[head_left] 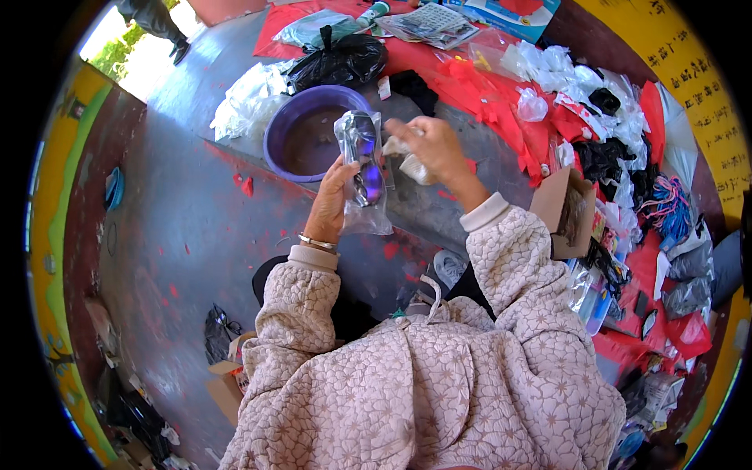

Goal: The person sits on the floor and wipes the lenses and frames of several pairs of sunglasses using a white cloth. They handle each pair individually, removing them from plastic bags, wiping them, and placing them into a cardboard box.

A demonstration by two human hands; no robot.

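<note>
"Sunglasses [365, 160] in a clear plastic sleeve [368, 220]: where are they?"

"Just above the centre of the frame, held up lengthwise, with a purple sheen on the dark lenses."

"Which hand has them?"

"The left hand [333, 196]. Its grip is clasped on the sleeved pair along their left side, thumb across the front."

"And the right hand [440, 153]?"

"Just right of the sleeve, its grip grasping a crumpled white cloth [417, 168] that hangs below the fingers. The fingertips are blurred, so I can't tell whether they touch the sleeve."

"What's close by?"

"A purple basin [276, 149] is behind the left hand, upper middle of the frame. A knotted black bag [341, 61] lies at its upper edge, and white plastic bags [249, 100] lie at its upper left."

"Anything on the right?"

"A cardboard box [554, 205] near the right forearm, at middle right. Farther over, by the right edge, there's a bundle of blue and pink cords [668, 207]. Red sheeting [501, 110] spreads across the upper right, with loose plastic bags on it."
</note>
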